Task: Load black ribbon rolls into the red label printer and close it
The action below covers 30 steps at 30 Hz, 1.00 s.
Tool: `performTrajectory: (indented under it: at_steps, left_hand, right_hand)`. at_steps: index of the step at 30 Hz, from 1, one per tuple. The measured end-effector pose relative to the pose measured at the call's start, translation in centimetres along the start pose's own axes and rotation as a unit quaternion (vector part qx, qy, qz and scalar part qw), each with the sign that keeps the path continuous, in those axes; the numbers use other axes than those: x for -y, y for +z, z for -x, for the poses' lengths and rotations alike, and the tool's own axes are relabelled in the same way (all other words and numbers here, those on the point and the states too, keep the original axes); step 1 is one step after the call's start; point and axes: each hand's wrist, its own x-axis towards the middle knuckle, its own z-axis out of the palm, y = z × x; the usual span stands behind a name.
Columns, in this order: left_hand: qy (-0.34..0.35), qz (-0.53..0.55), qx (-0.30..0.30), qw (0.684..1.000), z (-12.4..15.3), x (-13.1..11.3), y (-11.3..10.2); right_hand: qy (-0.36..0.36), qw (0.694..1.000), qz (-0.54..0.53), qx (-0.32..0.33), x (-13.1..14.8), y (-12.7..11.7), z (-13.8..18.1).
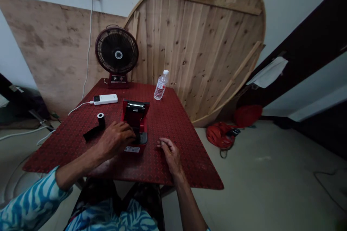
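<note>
Reaching in from eight o'clock, the left hand (pixel 117 137) bends its fingers over the open red box (pixel 141 130), likely a small printer, on the table (pixel 173 117). Its fingertips are hidden; I cannot tell whether they pinch anything. At four o'clock from the box, the right hand (pixel 171 155) is loosely curled, nothing visible in it. The black roll (pixel 101 120) stands at nine o'clock, its strip trailing toward eight. The box should be fairly light, stiff and smooth; the raised lid (pixel 135 104) at twelve looks most fragile, so the lower walls at three and nine suit gripping. The roll is probably light, its strip limp; hold it around its side.
</note>
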Motion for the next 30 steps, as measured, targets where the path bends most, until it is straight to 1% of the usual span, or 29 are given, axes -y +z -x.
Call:
performTrajectory:
  at_steps: [2, 5, 8, 11, 12, 15, 17, 18, 19, 21, 24, 26, 28, 29, 30]
  left_hand:
    - [0.015, -0.018, -0.001, 1.000, 0.8, -0.5, 0.2]
    - [0.019, -0.032, 0.005, 0.999, 1.6, -0.9, 0.4]
    - [0.021, -0.050, 0.012, 0.998, 2.1, -1.3, 0.5]
    - [0.026, -0.053, -0.015, 0.998, 2.4, -1.6, 0.9]
    - [0.025, -0.052, -0.028, 0.998, 2.6, -1.6, 1.0]
    - [0.019, -0.048, -0.055, 0.997, 3.0, -1.7, 1.5]
    - [0.013, -0.044, -0.062, 0.997, 3.2, -1.6, 1.8]
    - [0.010, -0.042, -0.063, 0.997, 3.3, -1.6, 2.0]
    - [0.008, -0.042, -0.065, 0.997, 3.4, -1.6, 2.2]
    - [0.006, -0.042, -0.070, 0.997, 3.5, -1.7, 2.4]
    - [0.003, -0.043, -0.082, 0.996, 3.6, -2.0, 2.4]
    - [0.000, -0.029, -0.093, 0.995, 3.6, -2.2, 2.1]
    - [-0.006, 0.022, -0.101, 0.995, 3.7, -2.0, 1.6]
    - [-0.023, 0.063, -0.108, 0.992, 3.7, -1.7, 1.4]
    - [-0.055, 0.111, -0.121, 0.985, 3.7, -1.2, 1.3]
  right_hand:
    - [0.003, 1.000, -0.002, -0.001, -0.1, 0.0, 0.1]
    - [0.001, 1.000, 0.006, 0.000, -0.2, 0.0, -0.2]
    - [-0.026, 1.000, 0.006, -0.013, 0.6, 0.6, -1.6]
    - [-0.072, 0.997, -0.019, -0.014, 2.5, 2.3, -4.6]
    - [-0.076, 0.997, -0.031, -0.005, 3.3, 3.0, -5.9]
    - [-0.058, 0.997, -0.053, 0.011, 5.4, 5.3, -9.9]
    - [-0.050, 0.997, -0.054, 0.024, 6.2, 6.5, -11.6]
    - [-0.051, 0.997, -0.055, 0.028, 6.4, 6.9, -11.9]
    - [-0.055, 0.996, -0.057, 0.030, 6.5, 7.2, -11.9]
    - [-0.073, 0.995, -0.056, 0.030, 6.4, 7.3, -11.0]
    - [-0.093, 0.994, -0.044, 0.035, 5.8, 6.7, -8.1]
    - [-0.087, 0.994, -0.049, 0.037, 5.3, 6.4, -6.2]
    - [-0.065, 0.995, -0.067, 0.032, 4.8, 6.4, -4.8]
    - [-0.054, 0.995, -0.075, 0.029, 4.5, 6.5, -4.3]
    - [-0.042, 0.995, -0.084, 0.027, 4.3, 6.7, -4.1]
